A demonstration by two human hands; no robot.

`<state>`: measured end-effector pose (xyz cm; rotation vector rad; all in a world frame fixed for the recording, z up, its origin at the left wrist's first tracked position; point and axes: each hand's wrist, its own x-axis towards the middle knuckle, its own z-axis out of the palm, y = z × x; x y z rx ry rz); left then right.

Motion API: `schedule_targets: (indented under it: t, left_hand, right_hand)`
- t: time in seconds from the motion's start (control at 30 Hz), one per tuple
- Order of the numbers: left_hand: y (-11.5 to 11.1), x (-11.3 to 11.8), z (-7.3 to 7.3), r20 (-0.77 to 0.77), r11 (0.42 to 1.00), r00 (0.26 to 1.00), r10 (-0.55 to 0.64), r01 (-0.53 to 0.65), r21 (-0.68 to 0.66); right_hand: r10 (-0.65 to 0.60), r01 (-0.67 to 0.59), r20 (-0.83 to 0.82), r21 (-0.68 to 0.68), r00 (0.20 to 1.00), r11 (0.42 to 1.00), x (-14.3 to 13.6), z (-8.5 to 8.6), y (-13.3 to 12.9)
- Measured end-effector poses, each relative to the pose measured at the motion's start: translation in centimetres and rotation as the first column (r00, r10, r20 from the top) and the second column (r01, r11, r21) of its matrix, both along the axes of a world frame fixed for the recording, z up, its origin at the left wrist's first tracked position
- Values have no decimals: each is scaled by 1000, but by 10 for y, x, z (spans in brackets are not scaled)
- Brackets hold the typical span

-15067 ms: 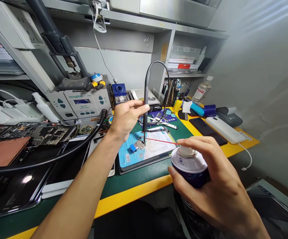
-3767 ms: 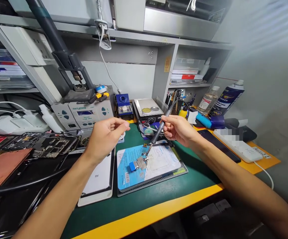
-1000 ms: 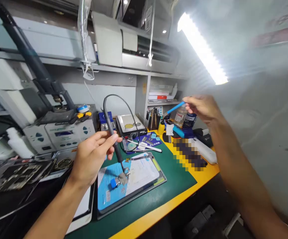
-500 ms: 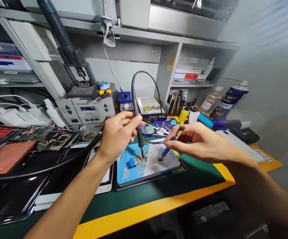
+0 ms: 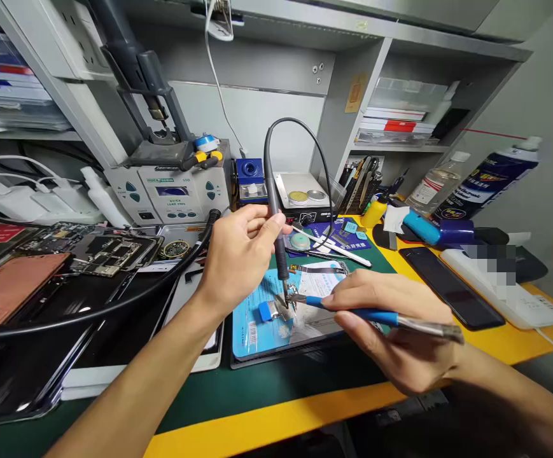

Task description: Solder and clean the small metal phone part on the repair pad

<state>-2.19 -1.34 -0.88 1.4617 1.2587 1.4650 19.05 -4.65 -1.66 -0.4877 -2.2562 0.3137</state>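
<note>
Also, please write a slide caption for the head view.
Left hand holds a soldering iron, right hand a blue-handled brush, at a small part with blue tab.

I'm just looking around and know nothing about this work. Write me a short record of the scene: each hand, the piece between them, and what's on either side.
Left hand: grips a soldering iron, tip down
Right hand: holds a blue-handled brush
Workpiece: small metal part with a blue end, on a blue-and-white pad
Tips: both at the part; exact contact unclear
Left side: control unit, circuit boards
Right side: dark phone, spray can
</note>
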Motion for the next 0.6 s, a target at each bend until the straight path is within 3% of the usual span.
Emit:
schedule_targets:
  t: [0.1,0.2,0.27,0.37,0.5,0.6]
  left_hand:
    - [1,0,-1,-4,1000,1000,6,-6,2]
    - [1,0,-1,2,1000,1000,14,-14,-6]
    - [1,0,-1,-5,1000,1000,27,-27,-13]
    - [1,0,0,-13,999,999,40,-40,-14]
    - [1,0,-1,16,999,999,50,-49,-17]
    - [2,1,-1,35,998,998,51,-50,-32]
  right_hand:
    - [-31,25,49,117,998,993,0,-10,-4]
    - [24,-44,122,167,992,985,-1,-12,-7]
    - [31,-53,121,182,992,982,-1,-11,-8]
    - [-59,38,91,212,994,977,-2,-12,-9]
    - [10,-52,161,260,987,964,-3,-18,-9]
    - [18,-51,137,242,990,969,-3,-19,-9]
